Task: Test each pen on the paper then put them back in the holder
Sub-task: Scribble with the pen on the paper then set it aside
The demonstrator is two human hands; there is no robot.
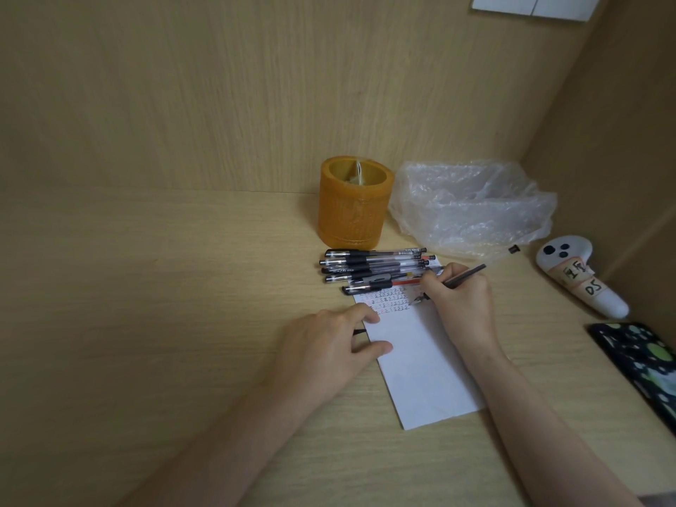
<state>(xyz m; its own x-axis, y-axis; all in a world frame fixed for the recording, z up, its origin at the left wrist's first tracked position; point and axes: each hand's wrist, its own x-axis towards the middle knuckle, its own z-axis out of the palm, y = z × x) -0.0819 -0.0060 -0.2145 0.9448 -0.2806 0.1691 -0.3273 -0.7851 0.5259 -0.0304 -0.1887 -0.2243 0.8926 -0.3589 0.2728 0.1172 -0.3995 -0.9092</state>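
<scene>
A white sheet of paper (420, 364) lies on the wooden desk, with rows of small written marks near its top edge. My right hand (457, 301) grips a dark pen (464, 276), its tip touching the paper beside the marks. My left hand (329, 349) rests on the paper's left edge, fingers spread, and a small black piece pokes out from under it. Several capped gel pens (373, 268) lie side by side just above the paper. Behind them stands the orange cylindrical holder (353, 203), upright, with a single item inside.
A crumpled clear plastic bag (472, 206) sits right of the holder. A white controller (581, 279) with labels lies at the far right, and a dark patterned phone (640, 364) below it. A small black cap (514, 249) lies near the bag. Wooden walls enclose the desk behind and right.
</scene>
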